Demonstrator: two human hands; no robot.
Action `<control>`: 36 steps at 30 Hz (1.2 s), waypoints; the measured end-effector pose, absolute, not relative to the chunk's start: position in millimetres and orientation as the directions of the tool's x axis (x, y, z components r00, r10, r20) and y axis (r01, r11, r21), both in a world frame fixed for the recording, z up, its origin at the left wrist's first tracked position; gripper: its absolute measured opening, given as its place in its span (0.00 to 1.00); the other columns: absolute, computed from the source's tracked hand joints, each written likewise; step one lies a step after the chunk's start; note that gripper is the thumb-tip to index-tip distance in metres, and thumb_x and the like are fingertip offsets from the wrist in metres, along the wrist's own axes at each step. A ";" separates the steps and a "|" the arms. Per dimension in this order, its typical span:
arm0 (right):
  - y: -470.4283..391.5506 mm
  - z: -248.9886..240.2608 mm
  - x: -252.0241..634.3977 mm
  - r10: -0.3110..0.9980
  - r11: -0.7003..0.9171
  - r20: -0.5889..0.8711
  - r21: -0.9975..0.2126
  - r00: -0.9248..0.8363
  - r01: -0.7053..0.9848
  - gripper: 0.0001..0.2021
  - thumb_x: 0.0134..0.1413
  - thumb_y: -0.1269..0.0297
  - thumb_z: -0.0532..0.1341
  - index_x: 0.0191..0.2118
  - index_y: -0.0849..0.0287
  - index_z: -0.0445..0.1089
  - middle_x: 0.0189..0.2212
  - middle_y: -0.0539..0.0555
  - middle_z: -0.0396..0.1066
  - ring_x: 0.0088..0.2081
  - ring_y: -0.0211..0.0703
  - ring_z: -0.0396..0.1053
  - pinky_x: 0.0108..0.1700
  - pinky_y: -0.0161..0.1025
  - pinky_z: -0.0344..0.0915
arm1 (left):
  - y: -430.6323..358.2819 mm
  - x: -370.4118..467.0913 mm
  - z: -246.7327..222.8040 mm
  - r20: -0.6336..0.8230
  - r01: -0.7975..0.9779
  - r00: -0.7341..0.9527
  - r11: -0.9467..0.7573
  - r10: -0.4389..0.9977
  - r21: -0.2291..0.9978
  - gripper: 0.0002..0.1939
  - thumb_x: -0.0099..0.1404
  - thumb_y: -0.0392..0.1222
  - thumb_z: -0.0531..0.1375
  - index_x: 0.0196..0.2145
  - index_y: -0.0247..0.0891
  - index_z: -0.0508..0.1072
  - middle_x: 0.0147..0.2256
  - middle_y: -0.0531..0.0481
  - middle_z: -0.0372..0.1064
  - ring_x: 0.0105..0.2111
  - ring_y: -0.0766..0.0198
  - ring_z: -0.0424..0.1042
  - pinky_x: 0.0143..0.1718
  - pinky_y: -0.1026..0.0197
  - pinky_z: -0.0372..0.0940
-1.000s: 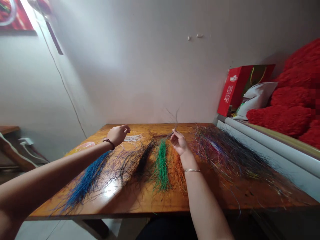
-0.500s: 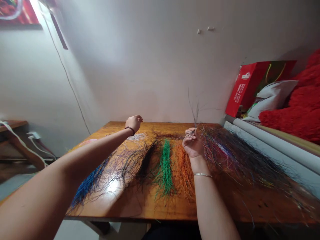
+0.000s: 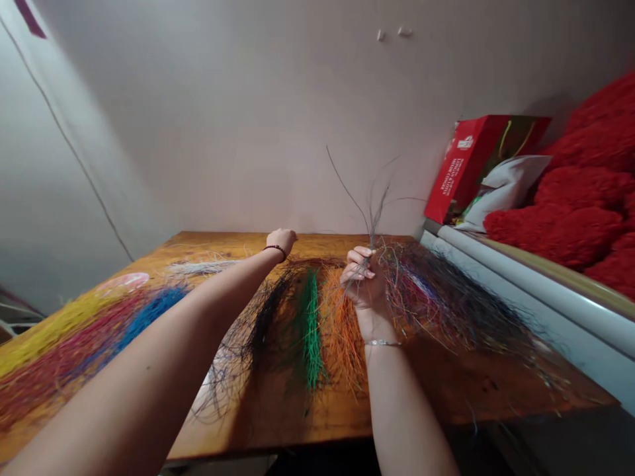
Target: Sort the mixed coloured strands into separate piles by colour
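My right hand (image 3: 366, 281) is raised above the table's right half, its fingers closed round a loose bunch of thin grey strands (image 3: 373, 221) that fan upward against the wall. Near the table's back edge is my left hand (image 3: 282, 240), turned away with curled fingers; whatever it may hold is hidden. Below and between the hands lie bundles of similar strands: black (image 3: 265, 314), green (image 3: 312, 330) and orange (image 3: 346, 324). A thick dark tangle (image 3: 476, 314) with red and purple strands spreads to the right of my right hand.
On the wooden table (image 3: 278, 423), yellow (image 3: 54, 330), red (image 3: 69, 354), blue (image 3: 153, 314) and white bundles (image 3: 203, 267) lie leftward. A pink-and-white round piece (image 3: 124, 283) sits behind them. Right of the table are a red bag (image 3: 459, 165), a pale roll (image 3: 536, 271) and fluffy red material (image 3: 575, 198).
The view has swung left, showing more of the yellow, red and white bundles. My left hand has come closer to my right hand, which still holds the grey strands.
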State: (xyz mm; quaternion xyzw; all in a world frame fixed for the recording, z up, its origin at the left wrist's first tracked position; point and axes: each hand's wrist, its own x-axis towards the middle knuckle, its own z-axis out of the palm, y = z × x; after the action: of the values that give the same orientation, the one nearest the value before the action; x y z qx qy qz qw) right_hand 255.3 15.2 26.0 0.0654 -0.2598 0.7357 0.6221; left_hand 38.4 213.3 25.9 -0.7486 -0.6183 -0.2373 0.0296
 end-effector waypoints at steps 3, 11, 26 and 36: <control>17.6 25.3 253.7 0.879 -0.118 0.409 -0.312 -0.245 -0.943 0.07 0.56 0.67 0.63 0.32 0.54 0.62 0.22 0.39 0.58 0.16 0.22 0.57 0.23 0.22 0.59 | 206.5 38.3 29.4 0.396 0.934 0.184 -0.286 0.900 0.214 0.12 0.61 0.49 0.63 0.39 0.44 0.81 0.42 0.41 0.75 0.47 0.51 0.70 0.48 0.58 0.62; 18.7 20.4 244.0 0.832 -0.195 0.433 -0.358 -0.347 -0.913 0.13 0.51 0.64 0.67 0.32 0.55 0.59 0.21 0.38 0.56 0.16 0.21 0.54 0.23 0.20 0.58 | 138.9 29.1 85.2 0.445 0.651 0.364 -0.565 0.818 0.506 0.25 0.68 0.59 0.51 0.46 0.40 0.78 0.42 0.44 0.76 0.38 0.58 0.71 0.41 0.60 0.64; 24.6 13.2 244.1 0.771 -0.307 0.492 -0.271 -0.405 -0.912 0.14 0.53 0.69 0.67 0.32 0.56 0.57 0.22 0.39 0.55 0.16 0.21 0.56 0.23 0.19 0.60 | 92.3 11.1 129.5 0.112 0.498 0.520 -0.407 0.847 0.766 0.22 0.67 0.53 0.52 0.47 0.35 0.75 0.25 0.48 0.66 0.20 0.69 0.54 0.20 0.66 0.48; 10.0 20.0 247.4 0.698 -0.285 0.625 -0.205 -0.350 -0.936 0.12 0.52 0.69 0.66 0.31 0.57 0.60 0.21 0.40 0.57 0.14 0.21 0.53 0.21 0.20 0.59 | 162.4 24.0 77.7 0.222 0.824 0.348 -0.410 0.911 0.391 0.22 0.67 0.44 0.47 0.45 0.35 0.78 0.30 0.46 0.74 0.27 0.64 0.68 0.28 0.65 0.58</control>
State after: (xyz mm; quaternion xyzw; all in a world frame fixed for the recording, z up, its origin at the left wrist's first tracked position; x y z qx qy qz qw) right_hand 247.4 10.0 20.0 0.2135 -0.2790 0.7727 0.5287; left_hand 24.0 162.4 77.7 -0.8141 -0.5328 -0.2055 -0.1057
